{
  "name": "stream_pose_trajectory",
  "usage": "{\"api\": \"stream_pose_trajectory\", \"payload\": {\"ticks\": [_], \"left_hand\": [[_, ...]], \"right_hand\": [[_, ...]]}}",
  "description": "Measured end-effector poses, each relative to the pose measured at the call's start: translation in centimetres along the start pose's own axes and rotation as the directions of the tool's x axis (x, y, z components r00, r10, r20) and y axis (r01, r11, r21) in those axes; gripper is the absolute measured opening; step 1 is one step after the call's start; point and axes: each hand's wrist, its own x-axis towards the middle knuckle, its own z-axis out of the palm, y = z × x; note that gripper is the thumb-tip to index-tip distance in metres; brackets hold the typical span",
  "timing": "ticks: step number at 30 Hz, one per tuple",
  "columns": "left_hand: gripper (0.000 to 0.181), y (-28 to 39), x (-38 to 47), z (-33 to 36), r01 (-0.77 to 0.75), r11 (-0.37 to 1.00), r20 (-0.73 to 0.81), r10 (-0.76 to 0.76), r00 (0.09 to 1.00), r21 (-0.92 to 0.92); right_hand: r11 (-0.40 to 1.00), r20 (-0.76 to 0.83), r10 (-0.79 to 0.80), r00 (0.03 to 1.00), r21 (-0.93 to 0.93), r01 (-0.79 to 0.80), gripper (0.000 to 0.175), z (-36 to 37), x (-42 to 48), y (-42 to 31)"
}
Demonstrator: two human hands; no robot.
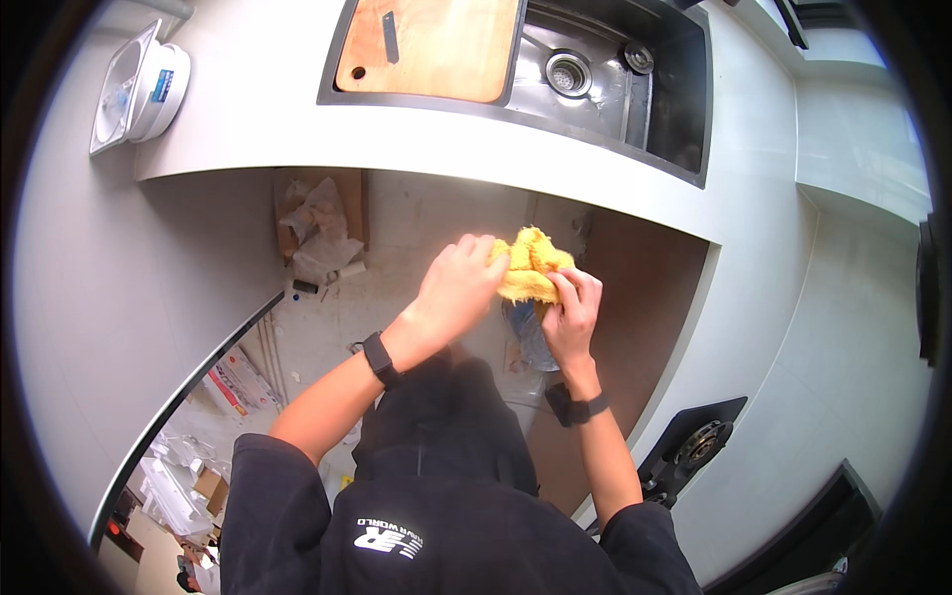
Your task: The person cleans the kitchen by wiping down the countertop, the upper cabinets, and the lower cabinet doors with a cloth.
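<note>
A bunched yellow terry cloth (529,271) is held in the air between both hands, in front of the counter edge. My left hand (462,279) grips its left end, the fingers curled over it. On the right side, my right hand (574,309) pinches the lower edge between thumb and fingers. Each wrist wears a black band. Beyond the cloth runs the white countertop (297,134) with its dark sink (595,111).
A wooden cutting board (439,44) covers the sink's left part, with a flat grey strip (390,37) on it. A white fixture (145,93) stands at left, a black gas hob (692,450) at right. Plastic wrapping (323,227) and a cardboard box (353,197) lie below the counter.
</note>
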Motion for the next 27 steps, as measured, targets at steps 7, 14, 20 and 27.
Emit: {"api": "stream_pose_trajectory", "payload": {"ticks": [7, 14, 20, 27], "left_hand": [[0.031, -0.2, 3.8, -4.4, -0.013, 0.973, -0.27, 0.077, 0.96, 0.231], [0.03, -8.9, 8.1, -1.9, 0.162, 0.868, -0.048, -0.158, 0.986, 0.47], [0.063, -12.0, 7.3, 2.1, 0.104, 0.91, -0.304, 0.026, 0.952, 0.402], [0.103, -9.9, 7.6, 2.9, 0.239, 0.931, -0.356, -0.132, 0.925, 0.276]], "right_hand": [[0.958, -0.191, -0.259, 0.947, -0.175, 0.227, 0.044, -2.8, 7.3, -1.1], [0.926, -0.053, -0.291, 0.955, -0.265, 0.268, 0.032, 7.6, 14.3, 3.8], [0.847, -0.05, -0.358, 0.932, -0.438, 0.302, 0.057, 9.4, 13.3, 4.6], [0.832, -0.091, -0.447, 0.89, -0.409, 0.376, 0.046, 10.0, 13.4, 5.6]]}}
